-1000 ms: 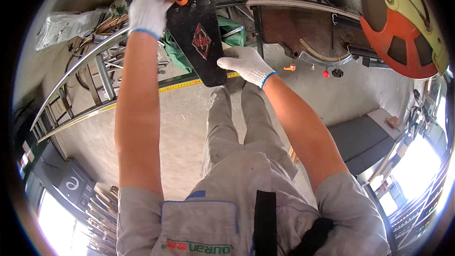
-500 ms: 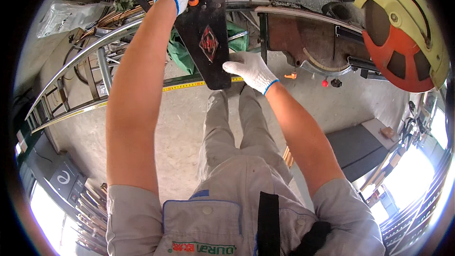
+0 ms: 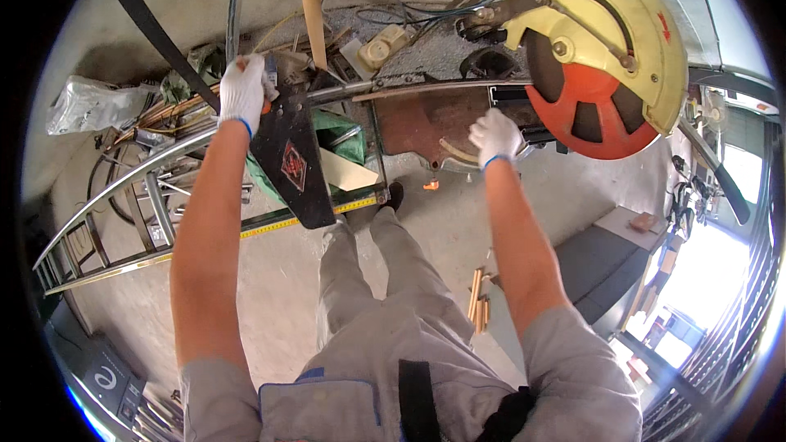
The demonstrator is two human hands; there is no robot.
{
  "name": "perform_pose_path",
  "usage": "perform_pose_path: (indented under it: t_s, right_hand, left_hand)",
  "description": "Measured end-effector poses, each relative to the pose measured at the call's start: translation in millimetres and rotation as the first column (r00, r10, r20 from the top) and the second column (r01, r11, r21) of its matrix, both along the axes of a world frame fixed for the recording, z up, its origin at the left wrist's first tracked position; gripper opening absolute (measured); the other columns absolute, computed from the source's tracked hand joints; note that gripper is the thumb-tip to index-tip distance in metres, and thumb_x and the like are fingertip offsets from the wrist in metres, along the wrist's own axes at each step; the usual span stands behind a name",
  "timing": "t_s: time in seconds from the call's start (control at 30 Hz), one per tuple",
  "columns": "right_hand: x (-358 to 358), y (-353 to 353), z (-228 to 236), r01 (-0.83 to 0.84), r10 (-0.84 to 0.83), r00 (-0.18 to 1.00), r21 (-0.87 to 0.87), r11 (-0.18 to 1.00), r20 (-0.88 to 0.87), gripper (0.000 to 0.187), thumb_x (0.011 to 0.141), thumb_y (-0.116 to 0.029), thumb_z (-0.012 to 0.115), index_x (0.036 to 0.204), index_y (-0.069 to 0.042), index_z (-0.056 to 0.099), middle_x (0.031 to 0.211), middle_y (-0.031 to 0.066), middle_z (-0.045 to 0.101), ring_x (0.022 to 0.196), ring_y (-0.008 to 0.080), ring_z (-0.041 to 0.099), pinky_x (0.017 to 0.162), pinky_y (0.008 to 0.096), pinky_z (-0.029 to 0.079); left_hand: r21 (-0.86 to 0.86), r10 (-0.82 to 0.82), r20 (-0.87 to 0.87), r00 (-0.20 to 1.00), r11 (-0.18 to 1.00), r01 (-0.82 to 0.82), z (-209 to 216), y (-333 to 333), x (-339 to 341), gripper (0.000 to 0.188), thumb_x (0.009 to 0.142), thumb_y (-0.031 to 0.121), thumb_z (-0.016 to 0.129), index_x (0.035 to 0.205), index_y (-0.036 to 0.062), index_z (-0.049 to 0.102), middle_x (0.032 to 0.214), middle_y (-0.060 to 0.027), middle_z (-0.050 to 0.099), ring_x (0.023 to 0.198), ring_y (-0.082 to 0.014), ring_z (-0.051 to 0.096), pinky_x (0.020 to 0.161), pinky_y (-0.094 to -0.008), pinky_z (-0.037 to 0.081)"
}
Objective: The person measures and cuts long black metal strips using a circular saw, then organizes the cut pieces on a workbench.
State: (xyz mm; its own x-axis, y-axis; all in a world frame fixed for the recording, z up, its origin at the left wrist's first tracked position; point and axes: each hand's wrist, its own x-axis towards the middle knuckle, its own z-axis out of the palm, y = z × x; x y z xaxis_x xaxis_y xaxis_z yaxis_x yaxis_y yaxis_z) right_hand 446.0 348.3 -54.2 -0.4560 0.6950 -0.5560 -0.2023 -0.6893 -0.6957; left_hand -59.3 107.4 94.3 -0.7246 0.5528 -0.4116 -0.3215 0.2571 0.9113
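Note:
My left hand (image 3: 243, 94), in a white knitted glove, is closed at the upper end of a long black tapered plate (image 3: 288, 155) with a red diamond emblem. An orange knob (image 3: 266, 106) shows beside its fingers; what they wrap round is hidden. My right hand (image 3: 495, 135), gloved too, has its fingers curled over the brown metal bed (image 3: 417, 124) of a cut-off saw, apart from the black plate. Nothing shows in it. The saw's yellow-and-red blade guard (image 3: 622, 41) stands to its upper right. A yellow tape rule strip (image 3: 282, 227) runs along the bench's near edge.
A curved metal rail frame (image 3: 155, 206) stretches to the left. Green cloth (image 3: 344, 137) and a pale flat piece (image 3: 348, 172) lie behind the plate. A wooden pole (image 3: 311, 8) rises at the back. Dark boxes (image 3: 602, 258) sit on the floor at right.
My right hand has left the black plate and moved right, over the saw bed. The view has shifted right, bringing more of the saw in. My left hand stays at the plate's upper end.

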Motion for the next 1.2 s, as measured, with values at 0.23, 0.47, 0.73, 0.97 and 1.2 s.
perform_pose_path:
  t_s: [0.23,0.47,0.73,0.97,1.2]
  right_hand:
    - [-99.1,11.9,79.0,0.288,-0.188,0.826,-0.112,0.951,0.532,0.019,0.092,-0.018,0.062,0.081,-0.012,0.048,0.072,0.0052,0.050,0.048,0.0205,0.048,0.046,0.0383,0.041]
    - [-152.3,-68.0,100.1,0.200,-0.069,0.804,-0.159,0.967,0.591,0.028,0.088,-0.026,0.071,0.077,-0.004,0.059,0.068,0.0085,0.060,0.049,0.0229,0.060,0.044,0.0396,0.052]
    - [-150.8,-55.4,93.6,0.069,0.008,0.817,-0.110,0.992,0.577,0.020,0.089,-0.018,0.068,0.078,-0.004,0.058,0.067,0.0071,0.060,0.049,0.0208,0.059,0.043,0.0359,0.049]
    - [-176.2,-85.8,86.0,-0.069,0.112,0.835,-0.098,0.993,0.539,0.027,0.084,-0.020,0.066,0.081,0.007,0.069,0.067,0.0144,0.066,0.062,0.0267,0.068,0.057,0.0412,0.053]
    - [-122.1,-78.1,103.7,-0.861,0.174,0.448,0.371,0.347,0.877,0.015,0.081,-0.017,0.066,0.081,-0.003,0.071,0.085,0.0219,0.068,0.075,0.0367,0.065,0.070,0.0446,0.050]
  left_hand:
    - [-0.084,0.238,-0.674,0.699,0.916,-0.392,-5.0,-83.6,125.2,0.038,0.094,0.013,0.062,0.128,-0.0030,0.058,0.115,-0.0151,0.068,0.104,-0.0228,0.065,0.094,-0.0320,0.050]
    - [-0.168,0.192,-0.461,0.867,0.940,-0.297,-1.4,-112.9,266.4,0.018,0.094,0.005,0.060,0.110,0.0001,0.065,0.103,-0.0078,0.068,0.094,-0.0181,0.063,0.089,-0.0317,0.051]
    - [-0.218,0.208,0.195,0.958,0.962,-0.165,-20.3,-52.0,290.4,0.014,0.093,0.012,0.065,0.099,-0.0002,0.067,0.081,-0.0048,0.064,0.068,-0.0104,0.060,0.057,-0.0257,0.049]
    - [-0.134,0.179,0.670,0.721,0.984,-0.120,-52.5,51.4,255.7,0.024,0.096,0.028,0.063,0.088,0.0052,0.059,0.076,-0.0076,0.060,0.056,-0.0177,0.056,0.046,-0.0313,0.045]
    - [-0.262,0.247,0.814,0.525,0.964,-0.047,-72.5,94.2,239.9,0.026,0.101,0.030,0.055,0.081,0.0146,0.056,0.064,-0.0007,0.054,0.054,-0.0184,0.051,0.056,-0.0364,0.047]
